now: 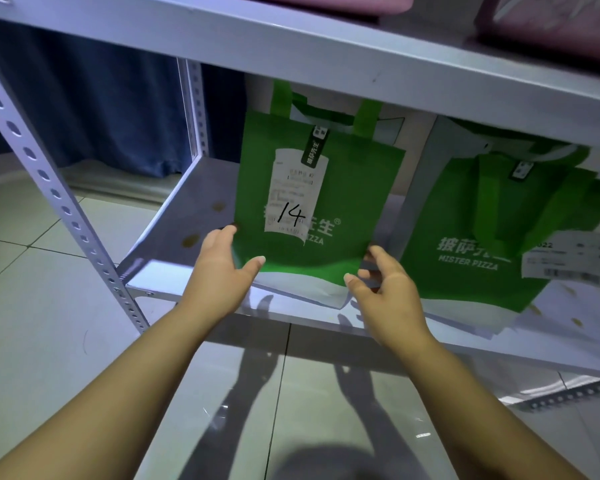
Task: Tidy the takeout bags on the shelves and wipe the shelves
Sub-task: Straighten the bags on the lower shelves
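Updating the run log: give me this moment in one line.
step: tidy bags | left hand: at green bag 14 left edge | right hand: at its right corner

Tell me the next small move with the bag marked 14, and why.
The left hand and right hand flank the green bag with no clear grip yet, and brown spots mark the shelf beside it. So probably close both hands on its lower corners and lift it aside for wiping.

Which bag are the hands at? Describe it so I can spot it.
On the grey rack's lower shelf, find the green bag between left hand and right hand. A second bag sits to its right. Only this one's receipt bears a handwritten 14.
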